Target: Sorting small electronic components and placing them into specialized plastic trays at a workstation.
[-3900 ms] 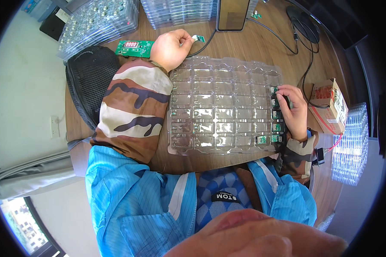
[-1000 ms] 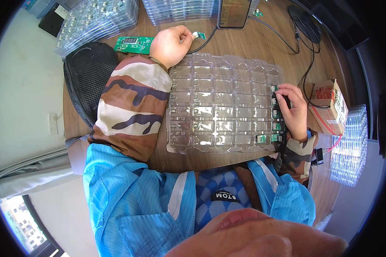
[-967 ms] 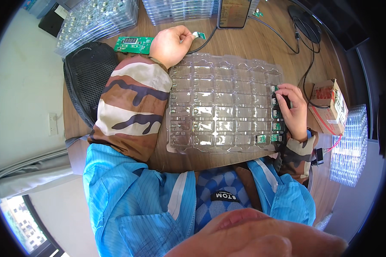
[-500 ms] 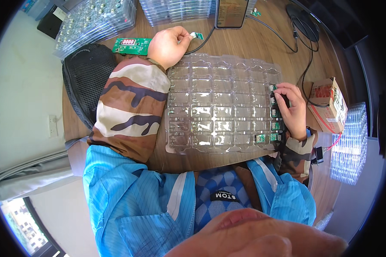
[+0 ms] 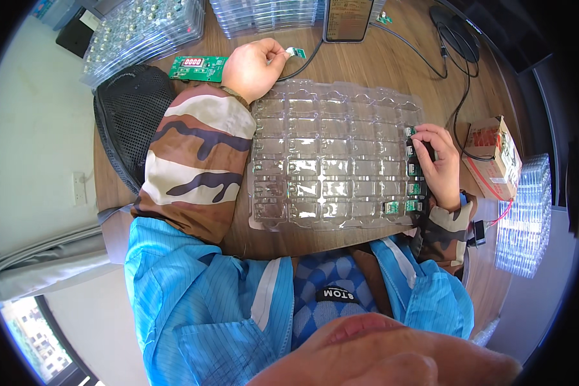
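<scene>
My left hand [image 5: 254, 67] is closed in a pinch at the far side of the desk, on a small green circuit board [image 5: 297, 53] with a white part at its near end. Beside that wrist lies a larger green circuit board [image 5: 199, 68] with a lit red digit display. A clear plastic tray [image 5: 334, 148] with rows of pockets lies in front of me. At its right edge, my right hand [image 5: 439, 161] has thumb and forefinger bent around another small circuit board [image 5: 410, 131]. Several more small boards [image 5: 414, 188] sit in the right column, and one [image 5: 391, 207] lies in the neighbouring column's nearest pocket.
Stacked clear trays [image 5: 145, 38] holding boards stand at the far left, with another stack [image 5: 264, 16] beside them. A phone-like screen [image 5: 347, 22] stands at the back. A black mesh case [image 5: 132, 122], a cardboard box [image 5: 492, 154], more trays [image 5: 524, 215] and black cables [image 5: 457, 116] surround the work area.
</scene>
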Tool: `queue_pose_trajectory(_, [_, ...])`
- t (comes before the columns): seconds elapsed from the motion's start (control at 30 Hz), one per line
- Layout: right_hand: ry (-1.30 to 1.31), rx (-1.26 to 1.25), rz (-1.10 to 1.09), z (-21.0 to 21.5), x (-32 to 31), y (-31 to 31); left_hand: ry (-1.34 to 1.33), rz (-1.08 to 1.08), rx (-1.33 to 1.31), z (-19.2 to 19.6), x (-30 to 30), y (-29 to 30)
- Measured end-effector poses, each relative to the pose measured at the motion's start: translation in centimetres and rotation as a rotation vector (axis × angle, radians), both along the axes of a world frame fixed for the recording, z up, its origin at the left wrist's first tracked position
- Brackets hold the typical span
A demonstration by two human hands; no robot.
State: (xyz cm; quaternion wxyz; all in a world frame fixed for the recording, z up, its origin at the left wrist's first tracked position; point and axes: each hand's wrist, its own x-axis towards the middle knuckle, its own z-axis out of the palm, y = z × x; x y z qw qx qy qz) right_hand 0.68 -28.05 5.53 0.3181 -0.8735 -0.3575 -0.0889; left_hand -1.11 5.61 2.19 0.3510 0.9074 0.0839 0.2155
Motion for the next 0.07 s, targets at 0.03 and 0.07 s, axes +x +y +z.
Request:
queue_pose_trajectory(0.03, [0.0, -0.001, -0.001, 0.01, 0.01, -0.01, -0.006, -0.006, -0.01, -0.05, 0.0, 0.03])
queue_pose_trajectory(0.07, [-0.024, 0.009, 0.005, -0.1, 0.13, -0.06, -0.003, -0.002, 0.003, 0.07, 0.02, 0.07])
